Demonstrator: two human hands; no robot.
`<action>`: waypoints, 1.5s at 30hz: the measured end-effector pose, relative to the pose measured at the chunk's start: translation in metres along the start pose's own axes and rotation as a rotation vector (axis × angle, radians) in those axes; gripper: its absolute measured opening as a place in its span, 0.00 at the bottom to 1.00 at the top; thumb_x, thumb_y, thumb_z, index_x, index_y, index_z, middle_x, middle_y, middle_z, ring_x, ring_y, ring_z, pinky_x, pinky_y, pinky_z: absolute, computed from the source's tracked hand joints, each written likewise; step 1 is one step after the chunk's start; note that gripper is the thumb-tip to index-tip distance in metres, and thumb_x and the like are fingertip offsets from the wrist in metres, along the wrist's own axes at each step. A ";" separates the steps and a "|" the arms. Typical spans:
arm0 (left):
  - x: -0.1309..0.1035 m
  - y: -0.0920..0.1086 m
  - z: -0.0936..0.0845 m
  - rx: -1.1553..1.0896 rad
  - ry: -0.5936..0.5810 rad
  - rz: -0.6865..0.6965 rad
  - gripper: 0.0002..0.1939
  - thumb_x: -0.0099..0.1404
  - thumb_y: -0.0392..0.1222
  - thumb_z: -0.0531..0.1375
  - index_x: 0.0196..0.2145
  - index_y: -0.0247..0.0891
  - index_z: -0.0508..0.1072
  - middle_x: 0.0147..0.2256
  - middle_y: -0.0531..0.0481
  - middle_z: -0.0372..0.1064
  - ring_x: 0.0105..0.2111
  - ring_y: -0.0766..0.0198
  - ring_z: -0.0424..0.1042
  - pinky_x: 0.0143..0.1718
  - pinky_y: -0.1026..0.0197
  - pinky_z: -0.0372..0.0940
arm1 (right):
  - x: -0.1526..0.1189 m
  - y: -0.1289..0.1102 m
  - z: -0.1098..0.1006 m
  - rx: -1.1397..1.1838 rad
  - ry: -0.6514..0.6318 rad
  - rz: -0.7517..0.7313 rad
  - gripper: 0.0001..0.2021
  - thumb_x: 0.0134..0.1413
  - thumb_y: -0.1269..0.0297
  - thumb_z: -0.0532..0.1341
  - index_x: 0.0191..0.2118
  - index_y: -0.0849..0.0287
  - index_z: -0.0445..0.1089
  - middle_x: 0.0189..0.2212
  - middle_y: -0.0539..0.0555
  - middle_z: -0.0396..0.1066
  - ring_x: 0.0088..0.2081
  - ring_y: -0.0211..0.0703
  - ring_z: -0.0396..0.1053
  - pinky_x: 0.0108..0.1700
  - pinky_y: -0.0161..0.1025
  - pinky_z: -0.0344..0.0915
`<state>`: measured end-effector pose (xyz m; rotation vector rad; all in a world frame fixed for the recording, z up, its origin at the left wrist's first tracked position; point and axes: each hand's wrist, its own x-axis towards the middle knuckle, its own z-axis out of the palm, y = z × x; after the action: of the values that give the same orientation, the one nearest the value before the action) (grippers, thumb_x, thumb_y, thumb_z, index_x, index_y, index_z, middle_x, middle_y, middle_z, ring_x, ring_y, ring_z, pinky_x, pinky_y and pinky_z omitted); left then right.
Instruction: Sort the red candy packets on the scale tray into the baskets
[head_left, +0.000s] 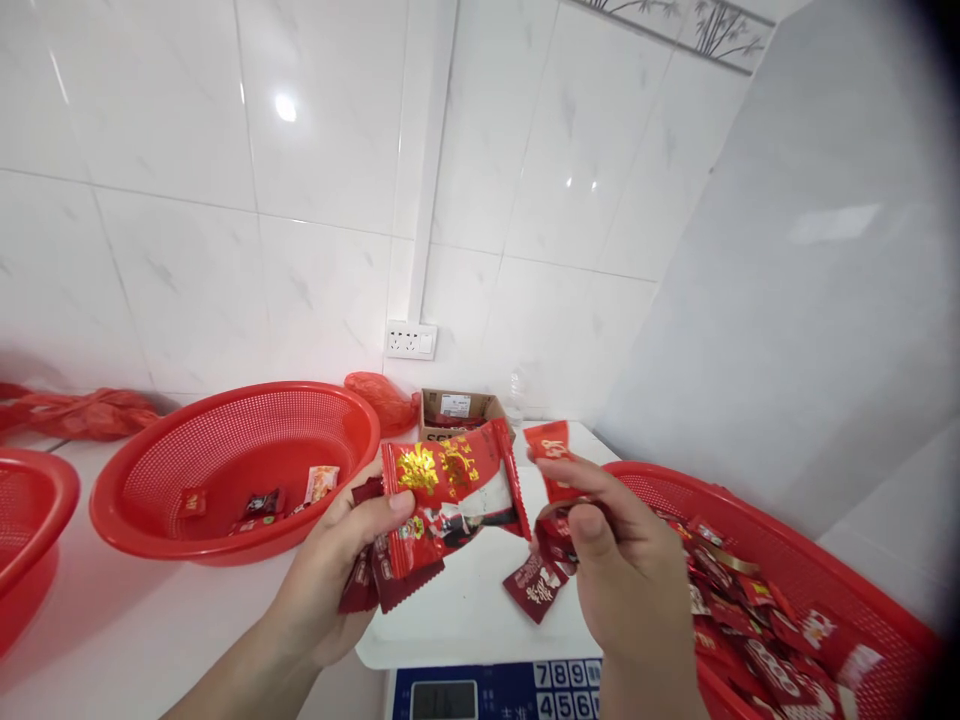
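My left hand (337, 565) is closed around several wrapped snacks. On top is a large red snack packet (457, 490) with gold characters, pressed under my thumb, and dark red packets (409, 585) stick out beneath it. My right hand (626, 570) grips a few smaller packets: a bright red one (553, 445) pokes up above the fingers and a maroon one (536, 585) hangs below. Both hands are above the white pan (465, 625) of a digital scale, whose blue panel (506, 690) shows number keys and a display too dim to read.
A red basket (750, 500) full of wrapped snacks stands at the right. Another red basket (232, 400) with a few packets is at the left, beside a third basket's rim (45, 470). Behind are a cardboard box (461, 405), a red plastic bag (382, 402) and a wall socket (411, 340).
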<state>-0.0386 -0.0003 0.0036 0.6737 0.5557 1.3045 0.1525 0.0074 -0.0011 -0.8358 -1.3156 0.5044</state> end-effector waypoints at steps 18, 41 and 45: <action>0.002 -0.013 0.003 0.227 -0.093 0.053 0.17 0.55 0.44 0.69 0.44 0.41 0.78 0.33 0.46 0.78 0.30 0.58 0.76 0.35 0.59 0.69 | -0.005 -0.018 0.023 0.055 -0.118 0.357 0.20 0.47 0.45 0.66 0.34 0.59 0.76 0.17 0.46 0.62 0.19 0.33 0.56 0.20 0.30 0.61; 0.005 -0.020 -0.003 0.323 -0.037 0.125 0.18 0.53 0.55 0.69 0.31 0.37 0.75 0.21 0.55 0.67 0.17 0.72 0.59 0.17 0.70 0.57 | -0.004 -0.008 0.018 0.052 -0.457 0.286 0.14 0.51 0.52 0.67 0.39 0.56 0.76 0.21 0.48 0.67 0.21 0.34 0.61 0.22 0.31 0.61; 0.003 -0.010 -0.009 0.334 -0.177 0.110 0.15 0.55 0.49 0.69 0.37 0.38 0.78 0.25 0.52 0.71 0.22 0.67 0.67 0.28 0.63 0.67 | 0.002 0.000 0.006 0.203 -0.434 0.255 0.21 0.51 0.42 0.64 0.34 0.57 0.75 0.27 0.52 0.72 0.27 0.39 0.67 0.29 0.34 0.66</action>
<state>-0.0371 0.0028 -0.0096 1.0977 0.6039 1.2502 0.1471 0.0107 0.0001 -0.7518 -1.5254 1.0481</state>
